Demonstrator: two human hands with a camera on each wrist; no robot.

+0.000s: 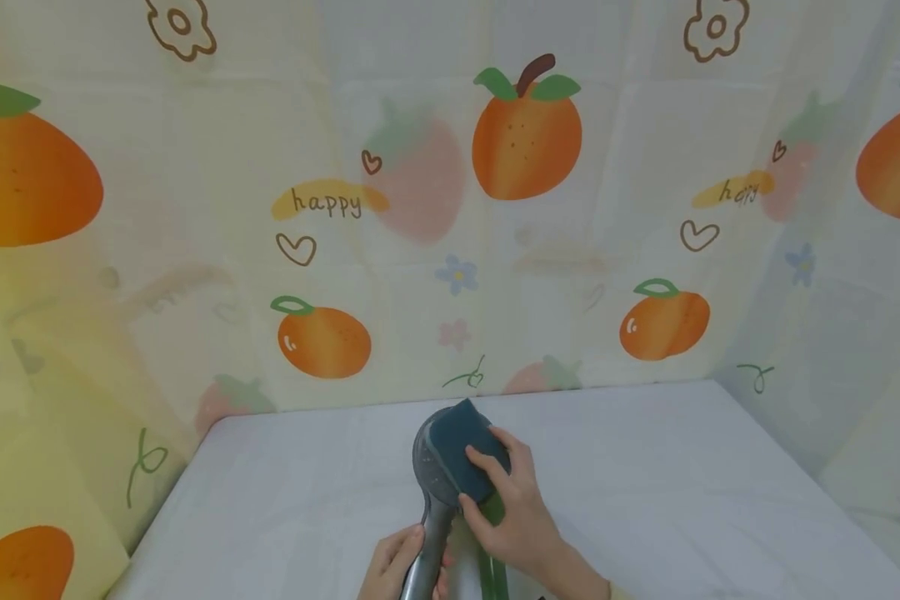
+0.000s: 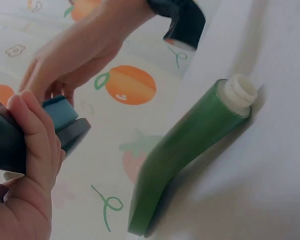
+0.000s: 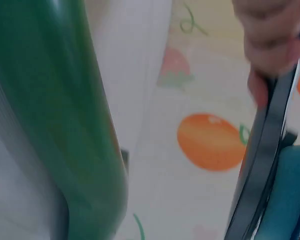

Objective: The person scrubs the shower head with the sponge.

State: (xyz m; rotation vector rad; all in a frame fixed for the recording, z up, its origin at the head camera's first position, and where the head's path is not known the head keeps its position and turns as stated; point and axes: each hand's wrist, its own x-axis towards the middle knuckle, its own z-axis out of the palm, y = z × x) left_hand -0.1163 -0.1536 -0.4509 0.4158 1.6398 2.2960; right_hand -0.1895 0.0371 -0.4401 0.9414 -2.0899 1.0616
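A grey handheld shower head [image 1: 426, 462] is held by its handle in my left hand [image 1: 393, 562]. My right hand [image 1: 523, 512] grips a blue sponge [image 1: 463, 446] between thumb and fingers, laid over the right part of the spray face. In the right wrist view, the sponge [image 3: 285, 195] lies along the side of the shower head [image 3: 260, 165]. A green bottle [image 1: 492, 571] with a bent body is on the table under my right hand. The left wrist view shows its bare white threaded mouth [image 2: 241, 91], uncapped.
The white tabletop [image 1: 270, 500] stretches out on both sides of my hands. Behind it and at the sides hangs a pale curtain [image 1: 570, 317] printed with oranges and strawberries. A dark band [image 2: 180, 22] circles my right wrist.
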